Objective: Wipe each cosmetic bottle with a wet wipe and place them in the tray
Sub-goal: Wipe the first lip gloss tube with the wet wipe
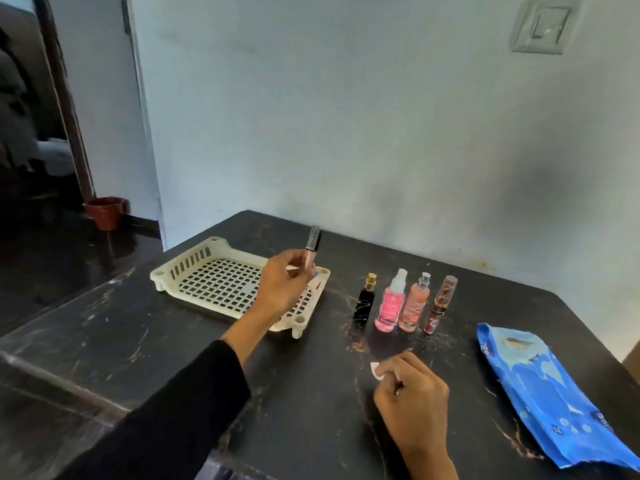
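1. Four upright bottles [403, 303] stood in a close row between the tray [194, 271] and the wipe pack [554, 393], blocking passage there.
2. Bare table [294, 393] lay open nearer the person.
3. The wall [346, 133] closed off the far edge.

Table [207, 358]: tray [194, 268], bottles [389, 303], packet [554, 396].

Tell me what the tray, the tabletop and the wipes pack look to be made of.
Tray: cream moulded plastic by the look, matt, with a square grid floor and slotted walls.
Tabletop: dark polished stone, perhaps marble, glossy, with pale and rusty veins; laminate is possible.
Wipes pack: thin blue printed plastic film, shiny and creased.
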